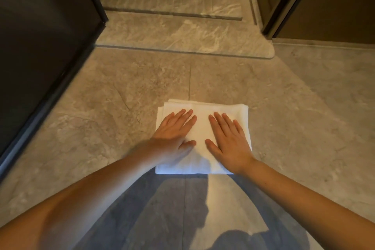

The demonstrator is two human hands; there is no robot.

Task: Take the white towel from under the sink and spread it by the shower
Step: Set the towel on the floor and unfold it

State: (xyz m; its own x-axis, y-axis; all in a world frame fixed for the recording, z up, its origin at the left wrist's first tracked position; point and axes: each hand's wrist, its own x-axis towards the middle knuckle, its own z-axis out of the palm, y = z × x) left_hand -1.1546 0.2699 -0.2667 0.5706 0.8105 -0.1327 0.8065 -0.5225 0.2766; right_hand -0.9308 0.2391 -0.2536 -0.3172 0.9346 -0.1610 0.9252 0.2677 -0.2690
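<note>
A white towel (203, 128), folded into a thick rectangle, lies flat on the grey stone floor in the middle of the view. My left hand (174, 134) rests palm down on its left half, fingers straight and slightly apart. My right hand (227, 138) lies flat on the right half in the same way. Neither hand grips the cloth; both press on top of it. The towel's near edge shows between my forearms.
Ahead, a raised stone threshold (182, 34) with a rounded right end marks the shower entrance, and a drain slot (172, 14) runs beyond it. A dark panel (40, 46) stands on the left, a dark door frame (294, 2) at the upper right. My shadow falls on the floor below.
</note>
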